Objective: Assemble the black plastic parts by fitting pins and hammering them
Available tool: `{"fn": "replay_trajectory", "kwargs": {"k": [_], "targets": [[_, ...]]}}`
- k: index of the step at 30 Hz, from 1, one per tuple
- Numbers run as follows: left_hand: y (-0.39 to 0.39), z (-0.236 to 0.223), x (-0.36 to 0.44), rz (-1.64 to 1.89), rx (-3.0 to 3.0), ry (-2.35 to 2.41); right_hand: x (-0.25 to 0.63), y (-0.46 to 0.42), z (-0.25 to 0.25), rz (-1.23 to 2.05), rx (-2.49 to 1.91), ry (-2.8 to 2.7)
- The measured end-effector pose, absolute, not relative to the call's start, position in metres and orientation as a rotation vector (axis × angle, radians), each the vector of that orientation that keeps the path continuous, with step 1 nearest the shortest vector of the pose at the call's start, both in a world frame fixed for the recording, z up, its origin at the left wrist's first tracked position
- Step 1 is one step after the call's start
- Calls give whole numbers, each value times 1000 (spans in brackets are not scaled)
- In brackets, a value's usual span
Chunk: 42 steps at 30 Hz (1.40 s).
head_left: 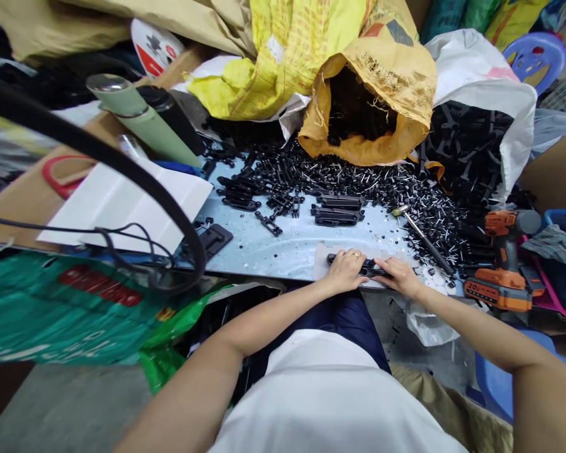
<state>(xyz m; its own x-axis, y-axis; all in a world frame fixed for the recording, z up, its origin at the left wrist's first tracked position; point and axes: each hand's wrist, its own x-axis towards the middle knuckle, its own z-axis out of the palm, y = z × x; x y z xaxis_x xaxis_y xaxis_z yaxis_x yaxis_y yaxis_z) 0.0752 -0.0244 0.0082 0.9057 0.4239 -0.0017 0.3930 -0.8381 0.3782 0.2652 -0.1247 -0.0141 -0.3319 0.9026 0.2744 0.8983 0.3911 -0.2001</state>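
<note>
At the front edge of the light-blue table (pixel 273 255), a long black plastic part (pixel 370 268) lies across a pale pad (pixel 320 261). My left hand (pixel 346 270), with a ring on one finger, is closed over the part's left end. My right hand (pixel 399 275) grips its right end, fingers bent around it. The hands partly hide the part. Just beyond them sits a short stack of similar black parts (pixel 338 215). A small hammer (pixel 427 239) lies to the right, its head toward the loose pieces.
Loose black pieces and metal pins (pixel 382 182) spread across the back. An open orange sack (pixel 372 148) and a white sack (pixel 516 113) stand behind. An orange cordless drill (pixel 500 277) is at right. A black cable (pixel 136 170) arches over the left side, near a green flask (pixel 146 123).
</note>
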Motion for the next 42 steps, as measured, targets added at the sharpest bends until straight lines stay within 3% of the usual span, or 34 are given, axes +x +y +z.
{"fn": "replay_trajectory", "kwargs": {"k": [4,10,17,23,28,33,37,42], "targets": [[-28,6,77,137,2665,742,269,-122,-13,6,-1608,-2324],[-28,6,74,138,2750,593,281,-108,-4,103,-1440,-2622],[-19,5,55,147,2970,379,278,-116,10,-207,-1812,-2562],[1,-1,43,418,2830,497,252,-122,34,-298,-1555,-2565],[0,17,23,739,2659,294,231,-119,73,-41,-1314,-2525],[-40,64,-5,775,2208,16,194,-136,104,559,-989,-2301],[-74,79,-6,916,1957,-34,159,-150,78,837,-770,-2165],[-78,49,7,1168,2087,-27,122,-139,4,374,-1516,-1695]]}}
